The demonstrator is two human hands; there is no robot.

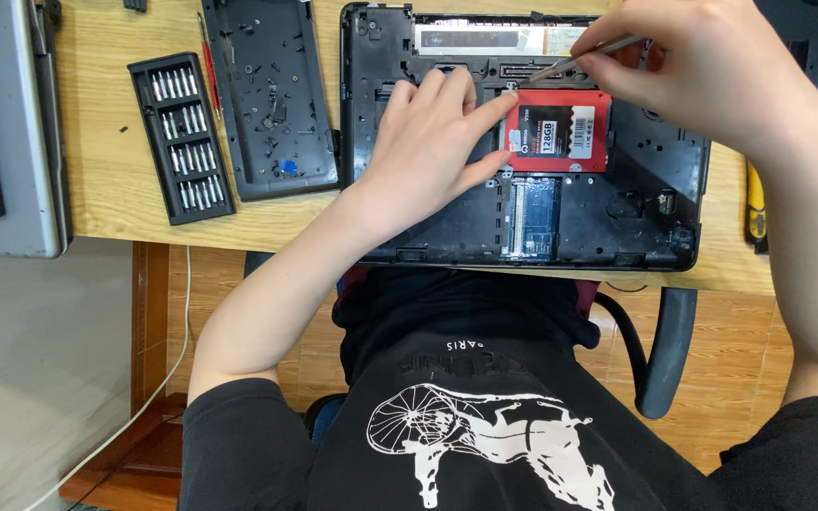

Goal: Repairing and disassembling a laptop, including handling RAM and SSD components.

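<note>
Black bit tray [181, 137] and a loose black cover panel [270, 95] lie at the left of the wooden worktop [97, 142], just beside the opened laptop base [646, 189], which reaches close to the worktop's near edge. Left hand [428, 142] lies flat on the base, fingers [485, 109] spread and touching the left edge of the red, white-labelled drive [560, 132] seated in its bay. Right hand [702, 66] pinches a thin metal tool [584, 57], tip at the drive's top-left corner.
</note>
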